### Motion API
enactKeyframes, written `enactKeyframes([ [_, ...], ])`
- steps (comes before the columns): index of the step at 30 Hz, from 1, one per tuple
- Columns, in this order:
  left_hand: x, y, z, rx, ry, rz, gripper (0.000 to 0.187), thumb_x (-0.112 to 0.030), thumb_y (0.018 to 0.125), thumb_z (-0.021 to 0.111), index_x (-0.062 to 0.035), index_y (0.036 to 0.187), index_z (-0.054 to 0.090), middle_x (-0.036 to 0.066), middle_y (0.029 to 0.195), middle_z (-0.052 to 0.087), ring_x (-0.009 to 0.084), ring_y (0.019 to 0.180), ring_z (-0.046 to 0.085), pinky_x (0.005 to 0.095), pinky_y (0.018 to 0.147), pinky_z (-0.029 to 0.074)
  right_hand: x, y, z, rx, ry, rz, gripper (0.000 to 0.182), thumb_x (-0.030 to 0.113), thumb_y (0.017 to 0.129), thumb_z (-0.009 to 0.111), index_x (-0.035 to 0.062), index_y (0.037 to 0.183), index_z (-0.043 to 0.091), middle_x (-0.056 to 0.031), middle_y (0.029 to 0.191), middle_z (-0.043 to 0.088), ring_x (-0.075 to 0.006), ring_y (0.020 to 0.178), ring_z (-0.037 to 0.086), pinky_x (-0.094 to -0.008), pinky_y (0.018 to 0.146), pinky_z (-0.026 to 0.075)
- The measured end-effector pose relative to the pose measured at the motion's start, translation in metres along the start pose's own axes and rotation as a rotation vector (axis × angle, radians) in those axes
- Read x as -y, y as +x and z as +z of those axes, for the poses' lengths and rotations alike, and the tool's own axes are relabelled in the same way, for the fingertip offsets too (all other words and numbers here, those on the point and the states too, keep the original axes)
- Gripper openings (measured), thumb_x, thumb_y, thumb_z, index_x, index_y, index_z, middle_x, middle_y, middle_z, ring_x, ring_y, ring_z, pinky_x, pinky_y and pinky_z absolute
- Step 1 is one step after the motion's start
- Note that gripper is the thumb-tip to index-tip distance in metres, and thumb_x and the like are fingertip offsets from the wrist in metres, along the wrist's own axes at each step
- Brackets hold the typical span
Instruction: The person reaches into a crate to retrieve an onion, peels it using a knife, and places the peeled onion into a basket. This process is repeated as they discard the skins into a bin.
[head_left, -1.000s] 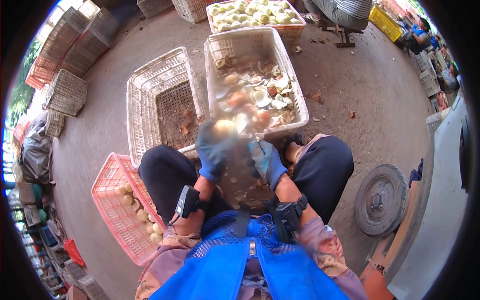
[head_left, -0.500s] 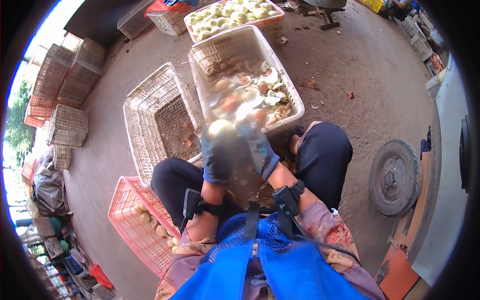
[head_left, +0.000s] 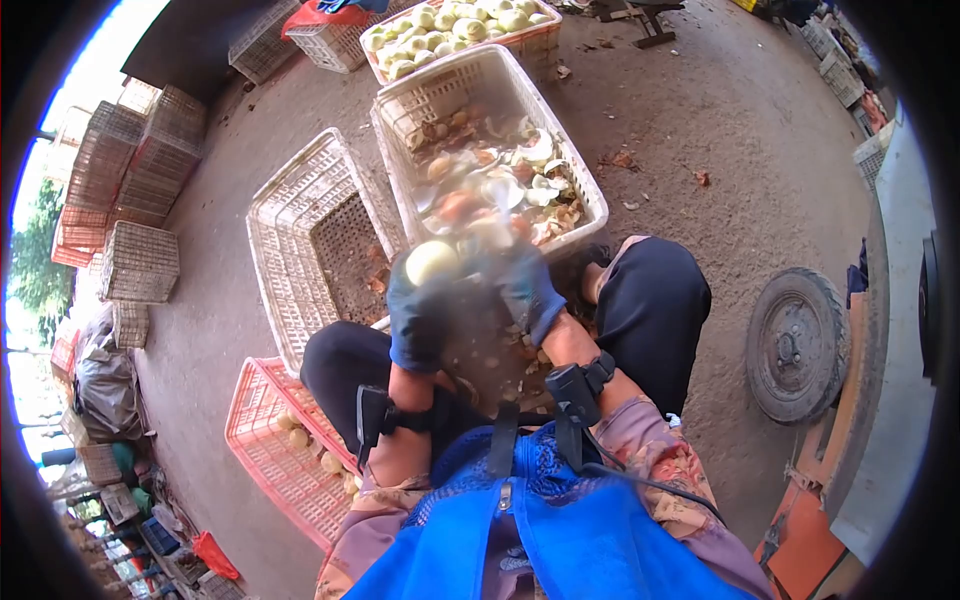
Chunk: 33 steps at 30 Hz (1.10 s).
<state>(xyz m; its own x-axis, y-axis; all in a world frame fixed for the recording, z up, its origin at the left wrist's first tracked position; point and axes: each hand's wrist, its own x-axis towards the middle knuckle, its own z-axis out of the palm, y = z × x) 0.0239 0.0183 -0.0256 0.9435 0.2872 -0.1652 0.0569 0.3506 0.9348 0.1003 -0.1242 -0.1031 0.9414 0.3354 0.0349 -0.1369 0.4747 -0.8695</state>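
Observation:
My left hand (head_left: 415, 310), in a dark glove with a blue cuff, is closed around a pale, peeled onion (head_left: 432, 263). Close by on the right, my gloved right hand (head_left: 520, 285) has its fingers curled in. A blurred patch covers its fingertips, so whatever they hold is hidden. Both hands are between my knees, at the near edge of a white crate (head_left: 590, 185). Inside that crate lie onion skins and cut pieces (head_left: 540, 180), partly blurred.
An open white crate (head_left: 275, 235) with a few skins stands left of my hands. By my left knee is a pink crate (head_left: 265, 430) holding onions. Peeled onions (head_left: 460, 28) fill a crate beyond. A wheel (head_left: 797, 347) is at the right, stacked crates (head_left: 140, 260) at the left.
The onion in my left hand has shifted slightly left and now shows more of its round side. My right hand has moved a little to the right. The view has tilted slightly.

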Motion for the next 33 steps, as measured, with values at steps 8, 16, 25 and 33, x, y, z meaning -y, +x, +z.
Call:
enactKeyframes([
  [8,0.022,-0.007,-0.016,-0.422,-0.677,-0.355,0.055,-0.018,0.09,0.062,0.0,0.139,0.043,0.02,0.136,0.053,0.0415,0.137,0.04,0.0618,0.112,0.033,0.044,0.003,-0.002,-0.145,-0.702,-0.117,0.032,0.014,0.095,0.057,0.0028,0.126,0.055,-0.0175,0.097,0.068,-0.0264,0.087,0.068,-0.0357,0.075,0.055],
  [16,0.009,-0.018,0.006,-0.116,0.21,-0.298,0.056,-0.009,0.08,0.069,-0.0004,0.132,0.051,0.012,0.125,0.06,0.0228,0.109,0.06,0.0353,0.093,0.05,0.103,-0.019,0.038,0.3,-0.363,-0.136,0.019,0.015,0.098,0.058,0.0003,0.11,0.06,-0.0054,0.094,0.065,-0.0167,0.086,0.065,-0.0316,0.072,0.052],
  [25,-0.031,-0.013,0.029,0.1,0.141,0.041,0.049,-0.007,0.083,0.066,0.0016,0.129,0.051,0.013,0.109,0.065,0.0198,0.093,0.067,0.0339,0.075,0.059,0.089,-0.022,0.015,0.147,-0.455,-0.151,0.035,0.011,0.09,0.067,0.001,0.122,0.06,-0.0094,0.111,0.066,-0.0184,0.097,0.063,-0.0324,0.086,0.052],
  [33,-0.033,-0.02,0.039,0.038,0.207,-0.067,0.042,-0.004,0.082,0.064,-0.0014,0.123,0.056,0.004,0.093,0.066,0.012,0.074,0.063,0.026,0.066,0.054,0.087,-0.034,0.022,0.102,-0.712,-0.293,0.028,0.007,0.086,0.064,0.0025,0.114,0.066,-0.0129,0.09,0.064,-0.0318,0.078,0.062,-0.0416,0.07,0.053],
])
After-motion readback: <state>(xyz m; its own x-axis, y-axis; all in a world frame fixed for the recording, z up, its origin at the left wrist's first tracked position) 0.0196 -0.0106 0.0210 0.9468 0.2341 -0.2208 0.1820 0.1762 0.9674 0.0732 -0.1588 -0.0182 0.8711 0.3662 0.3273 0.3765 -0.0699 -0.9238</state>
